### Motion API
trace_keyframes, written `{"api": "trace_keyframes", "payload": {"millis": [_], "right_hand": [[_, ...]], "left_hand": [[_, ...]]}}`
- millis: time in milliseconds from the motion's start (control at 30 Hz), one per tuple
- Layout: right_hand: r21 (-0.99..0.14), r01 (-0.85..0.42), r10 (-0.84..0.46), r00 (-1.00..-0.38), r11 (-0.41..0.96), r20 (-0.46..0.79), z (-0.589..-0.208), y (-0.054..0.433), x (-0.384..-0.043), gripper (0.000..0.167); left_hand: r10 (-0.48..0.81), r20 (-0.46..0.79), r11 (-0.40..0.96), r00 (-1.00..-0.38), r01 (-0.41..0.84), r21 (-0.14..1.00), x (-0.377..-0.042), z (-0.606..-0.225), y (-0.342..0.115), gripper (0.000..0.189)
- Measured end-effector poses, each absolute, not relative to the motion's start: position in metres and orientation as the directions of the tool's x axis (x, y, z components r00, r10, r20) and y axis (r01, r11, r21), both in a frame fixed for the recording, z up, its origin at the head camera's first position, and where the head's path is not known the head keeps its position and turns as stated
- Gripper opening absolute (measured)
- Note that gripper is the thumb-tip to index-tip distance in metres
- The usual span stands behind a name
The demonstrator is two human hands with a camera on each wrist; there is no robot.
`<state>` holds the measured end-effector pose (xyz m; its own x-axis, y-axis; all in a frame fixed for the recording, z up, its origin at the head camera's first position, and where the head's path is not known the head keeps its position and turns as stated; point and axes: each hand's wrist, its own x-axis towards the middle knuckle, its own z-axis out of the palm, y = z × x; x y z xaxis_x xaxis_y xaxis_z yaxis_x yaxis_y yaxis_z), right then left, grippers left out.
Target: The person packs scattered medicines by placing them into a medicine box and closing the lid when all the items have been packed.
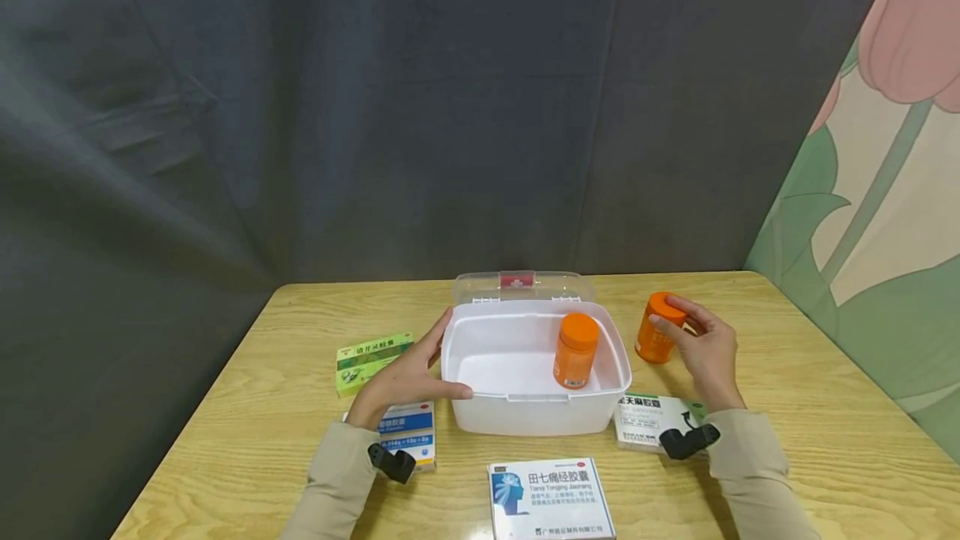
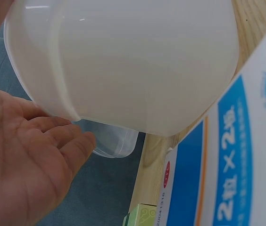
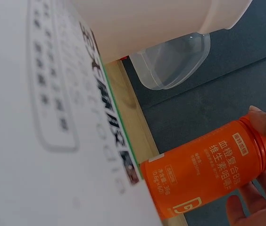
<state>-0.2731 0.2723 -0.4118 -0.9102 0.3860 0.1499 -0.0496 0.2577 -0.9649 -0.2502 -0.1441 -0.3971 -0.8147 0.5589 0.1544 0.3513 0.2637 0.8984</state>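
Observation:
A white plastic box [image 1: 525, 415] stands mid-table, its clear lid [image 1: 480, 286] tipped back behind it. My left hand [image 1: 408, 373] holds its left end, thumb at the front rim and fingers along the outer wall; the left wrist view shows the curved fingers [image 2: 71, 141] against that wall. Inside the box, at the right, an orange bottle [image 1: 576, 352] stands upright. To the right of the box, my right hand [image 1: 705, 348] grips a second orange bottle [image 3: 203, 169] by its cap, thumb and fingers on opposite sides. This bottle leans slightly at the table's right.
A green medicine box [image 1: 371, 361] and a blue-and-white one [image 1: 412, 432] lie left of the white box. Another white medicine carton [image 1: 551, 498] is in front, and a white-and-green one [image 1: 645, 423] lies beneath the right wrist. A dark curtain [image 1: 450, 107] hangs behind the table.

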Motion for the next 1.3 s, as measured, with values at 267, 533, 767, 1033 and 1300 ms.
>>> {"api": "trace_keyframes", "payload": {"millis": [267,533,767,1033,1300], "right_hand": [[-0.966,-0.071,0.368,-0.916,0.250,0.163,-0.408,0.271,-0.270,0.051],[-0.961,-0.105,0.368,-0.909,0.254,0.196,-0.400,0.270,-0.266,0.051],[-0.962,-0.179,0.377,-0.892,0.207,0.248,-0.393,0.267,-0.263,0.048],[-0.958,-0.210,0.369,-0.890,0.193,0.269,-0.386,0.265,-0.259,0.046],[-0.965,-0.195,0.383,-0.890,0.177,0.249,-0.378,0.264,-0.254,0.047]], "left_hand": [[0.548,0.137,0.273,-0.825,0.331,0.903,-0.249,-0.396,-0.144,0.114],[0.551,0.139,0.267,-0.823,0.332,0.905,-0.249,-0.396,-0.145,0.114],[0.551,0.145,0.251,-0.822,0.328,0.911,-0.249,-0.397,-0.144,0.114],[0.551,0.147,0.253,-0.822,0.333,0.908,-0.249,-0.398,-0.144,0.114],[0.554,0.150,0.244,-0.819,0.332,0.911,-0.249,-0.397,-0.144,0.113]]}}
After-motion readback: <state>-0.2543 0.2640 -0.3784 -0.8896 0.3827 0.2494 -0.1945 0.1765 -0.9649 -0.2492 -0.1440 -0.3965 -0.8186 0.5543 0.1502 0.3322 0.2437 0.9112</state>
